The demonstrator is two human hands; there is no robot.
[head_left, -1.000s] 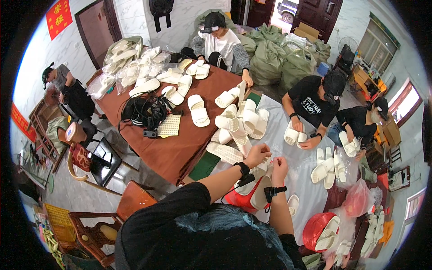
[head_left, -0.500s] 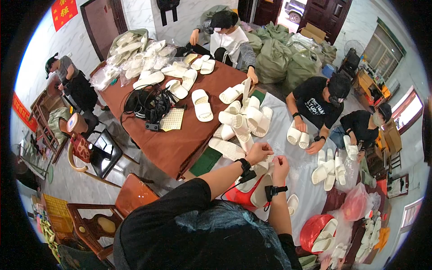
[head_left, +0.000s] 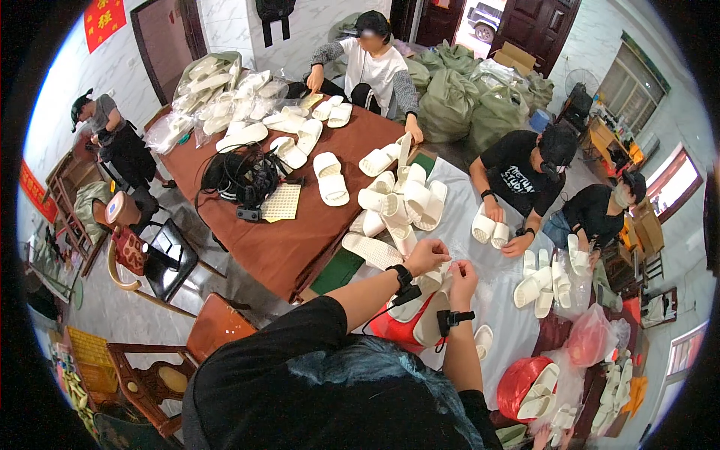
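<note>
My left hand [head_left: 428, 257] and my right hand [head_left: 463, 277] are close together over the near edge of the table, fingers pinched. A small pale bit shows between the fingertips, too small to name. Below them, white slippers [head_left: 430, 321] rest against a bright red wrapping [head_left: 396, 327], partly hidden by my wrists. Just past my left hand lies a white slipper [head_left: 372, 250] with its textured sole showing. Beyond it is a heap of white slippers [head_left: 415, 196]. A single slipper [head_left: 484, 341] lies to the right of my right forearm.
A brown-covered table [head_left: 277, 244] holds slippers, a tangle of black cables [head_left: 241, 176] and a sheet of round stickers [head_left: 282, 203]. Co-workers handle slippers at the far side and right. Red-wrapped slippers [head_left: 536, 390] stand lower right. A wooden chair [head_left: 217, 328] is at my left.
The view has shifted slightly. My hands stay pinched close together at nearly the same place. The far co-worker in white has raised their head.
</note>
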